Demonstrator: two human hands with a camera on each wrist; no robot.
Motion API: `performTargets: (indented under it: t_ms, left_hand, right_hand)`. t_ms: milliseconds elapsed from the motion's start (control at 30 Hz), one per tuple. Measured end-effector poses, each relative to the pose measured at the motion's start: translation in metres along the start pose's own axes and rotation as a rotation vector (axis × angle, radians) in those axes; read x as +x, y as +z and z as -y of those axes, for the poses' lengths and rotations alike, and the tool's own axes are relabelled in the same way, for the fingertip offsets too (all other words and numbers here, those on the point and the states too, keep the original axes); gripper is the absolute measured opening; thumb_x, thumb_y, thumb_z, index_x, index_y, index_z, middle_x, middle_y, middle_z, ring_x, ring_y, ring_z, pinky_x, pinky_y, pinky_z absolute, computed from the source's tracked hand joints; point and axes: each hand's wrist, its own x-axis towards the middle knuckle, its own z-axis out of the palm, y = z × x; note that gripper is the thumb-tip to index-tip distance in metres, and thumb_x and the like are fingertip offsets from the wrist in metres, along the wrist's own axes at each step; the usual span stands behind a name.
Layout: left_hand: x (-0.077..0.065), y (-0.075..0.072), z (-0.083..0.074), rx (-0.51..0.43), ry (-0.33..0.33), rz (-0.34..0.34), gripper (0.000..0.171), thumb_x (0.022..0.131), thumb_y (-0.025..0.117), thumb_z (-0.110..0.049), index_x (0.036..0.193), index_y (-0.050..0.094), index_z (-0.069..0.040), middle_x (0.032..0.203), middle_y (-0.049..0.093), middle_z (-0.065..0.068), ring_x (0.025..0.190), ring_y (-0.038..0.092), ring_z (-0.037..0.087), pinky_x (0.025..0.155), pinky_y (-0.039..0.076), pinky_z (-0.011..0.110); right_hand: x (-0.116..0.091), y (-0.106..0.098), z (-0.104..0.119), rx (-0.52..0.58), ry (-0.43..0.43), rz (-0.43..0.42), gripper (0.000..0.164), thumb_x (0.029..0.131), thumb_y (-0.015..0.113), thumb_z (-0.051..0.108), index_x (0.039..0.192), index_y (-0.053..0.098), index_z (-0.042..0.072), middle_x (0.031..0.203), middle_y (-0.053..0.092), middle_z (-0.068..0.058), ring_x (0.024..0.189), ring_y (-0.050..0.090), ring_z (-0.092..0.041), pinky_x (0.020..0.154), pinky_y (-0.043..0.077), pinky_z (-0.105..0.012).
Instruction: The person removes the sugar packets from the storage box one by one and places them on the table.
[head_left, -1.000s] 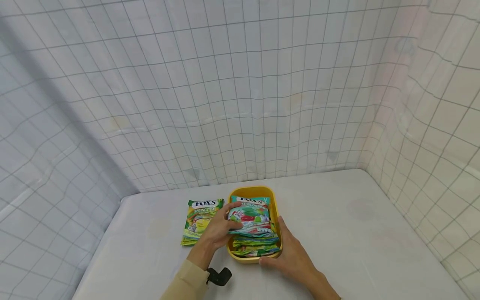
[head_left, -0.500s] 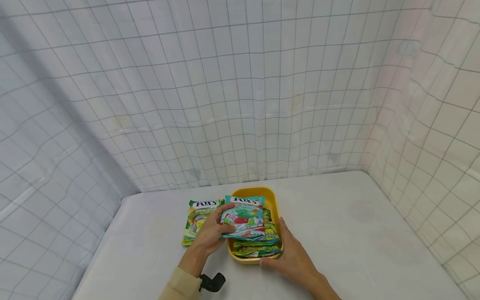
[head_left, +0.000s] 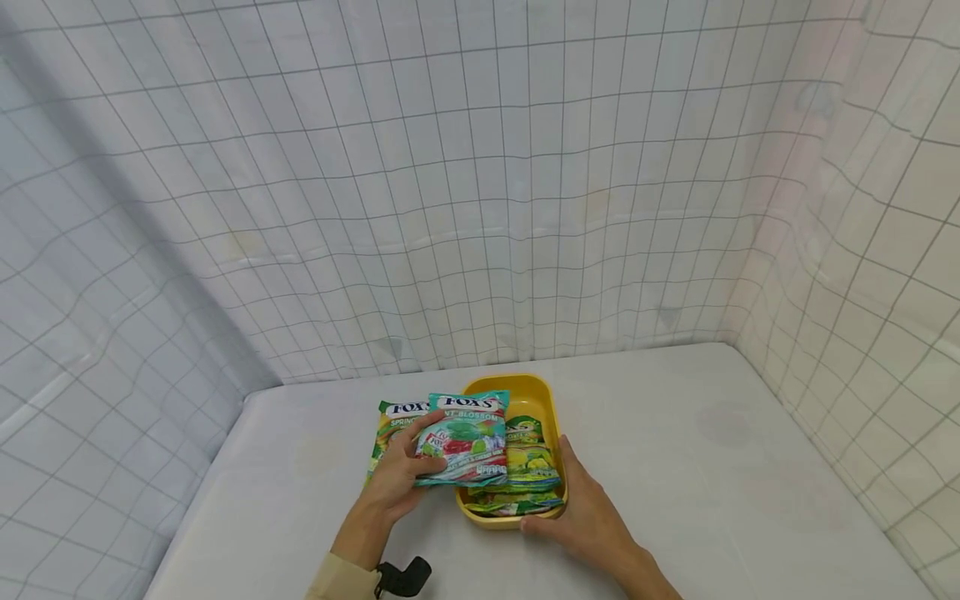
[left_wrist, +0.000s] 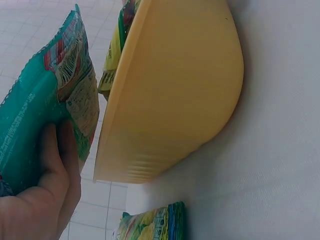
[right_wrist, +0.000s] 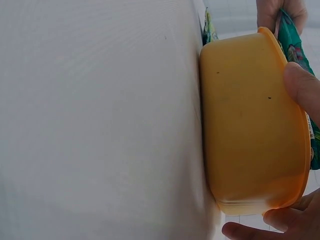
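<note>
Grid-patterned cloth [head_left: 480, 208] backs a pale bench [head_left: 675, 450]. The left hand [head_left: 393, 482] grips a teal Fox's bag [head_left: 472, 446] over the left rim of a yellow tub [head_left: 529, 392], partly hiding a green bag [head_left: 393, 423]; whether the bags touch is unclear. The right hand [head_left: 588, 518] holds the tub's near right corner.

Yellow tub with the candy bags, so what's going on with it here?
A person holds a teal Fox's candy bag in their left grip. In the head view it overlaps the left side of the yellow tub and part of a green-and-yellow Fox's bag on the white table. The right grip holds the tub at its near right corner. Similar bags lie inside, toward the tub's near end.
</note>
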Motion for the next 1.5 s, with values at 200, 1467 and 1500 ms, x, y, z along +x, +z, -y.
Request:
performTargets:
  t_ms: [200, 1467, 1500]
  left_hand:
    - [-0.006, -0.013, -0.004, -0.014, 0.015, -0.004, 0.082, 0.088, 0.052, 0.024, 0.16, 0.028, -0.008, 0.16, 0.024, 0.022, 0.13, 0.052, 0.033, 0.097, 0.053, 0.039]
    - [-0.03, -0.084, -0.04, 0.057, 0.178, -0.091, 0.081, 0.091, 0.046, 0.024, 0.161, 0.021, -0.007, 0.153, 0.022, 0.015, 0.118, 0.059, 0.012, 0.093, 0.054, 0.028]
    - [-0.03, -0.086, -0.04, 0.057, 0.185, -0.093, 0.08, 0.09, 0.046, 0.024, 0.161, 0.022, -0.007, 0.152, 0.022, 0.016, 0.118, 0.059, 0.012, 0.093, 0.054, 0.028]
  right_hand:
    - [-0.001, 0.0, 0.0, -0.005, -0.012, -0.001, 0.134, 0.067, 0.085, 0.068, 0.165, 0.011, 0.012, 0.166, 0.026, -0.011, 0.145, 0.036, -0.036, 0.113, 0.034, -0.058]
    - [-0.001, -0.001, -0.002, -0.008, -0.02, -0.013, 0.137, 0.066, 0.085, 0.069, 0.165, 0.011, 0.011, 0.166, 0.024, -0.011, 0.146, 0.034, -0.035, 0.114, 0.033, -0.056]
    - [-0.001, -0.001, -0.002, -0.01, -0.019, -0.015, 0.137, 0.065, 0.085, 0.069, 0.165, 0.011, 0.011, 0.166, 0.024, -0.011, 0.146, 0.034, -0.035, 0.114, 0.034, -0.056]
